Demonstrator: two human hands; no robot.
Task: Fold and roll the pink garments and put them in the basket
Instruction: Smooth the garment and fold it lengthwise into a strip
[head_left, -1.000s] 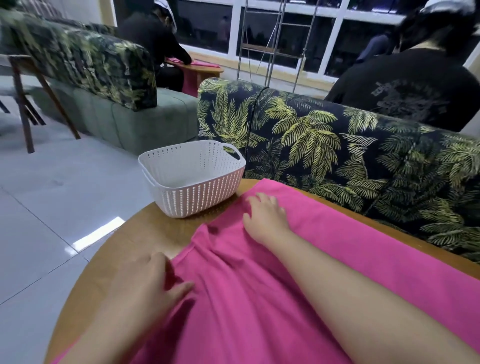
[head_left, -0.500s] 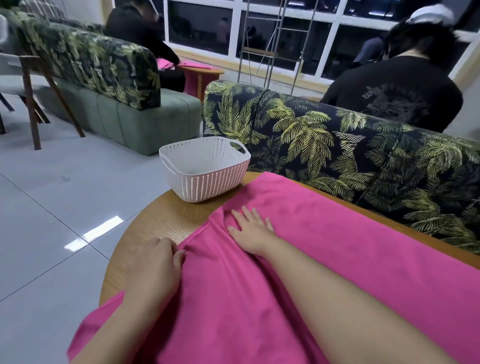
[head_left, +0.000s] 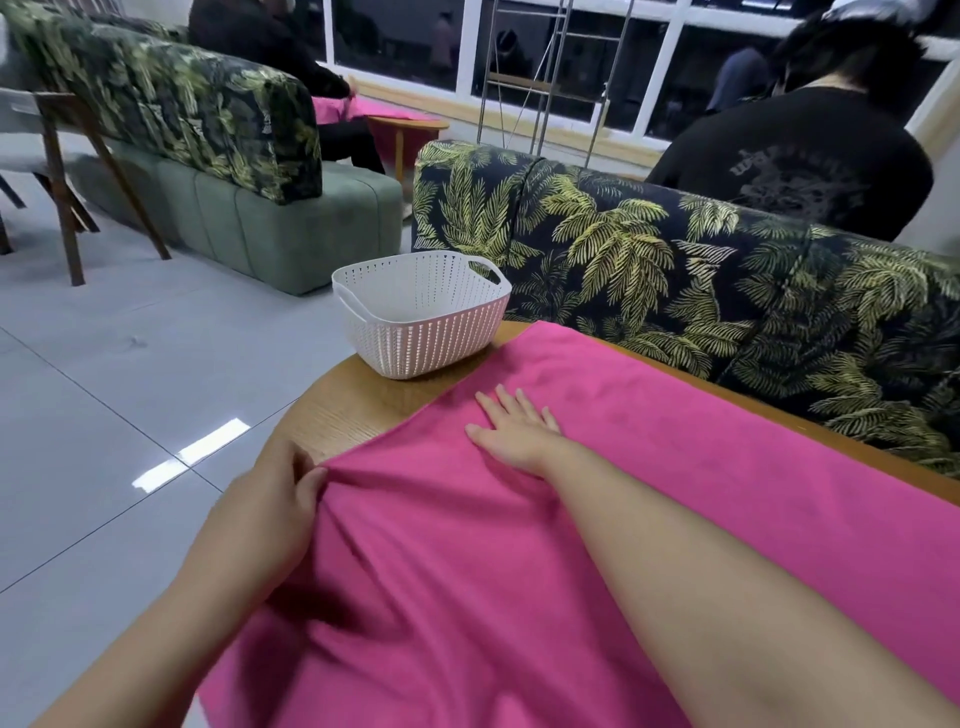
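Pink garment (head_left: 649, 467) lies spread on the desk (head_left: 353, 410), long axis running right of both hands. Left hand (head_left: 275, 499) pinches its near-left edge; right hand (head_left: 519, 431) rests flat on it, fingers straight. Basket (head_left: 415, 343) sits just beyond, nearer the right hand.

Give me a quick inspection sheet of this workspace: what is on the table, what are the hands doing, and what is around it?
Surface: round wooden table, mostly covered by cloth.
Job's things: pink garment spread flat, unfolded; white basket at the table's far edge, apparently empty.
Clutter: nothing seen.
Hands: left hand pinches the garment's left edge; right hand rests flat on the cloth, fingers spread.
Cables: nothing seen.
Surroundings: palm-print sofa behind the table, green sofa on the left, metal ladder by the windows, other people seated beyond.
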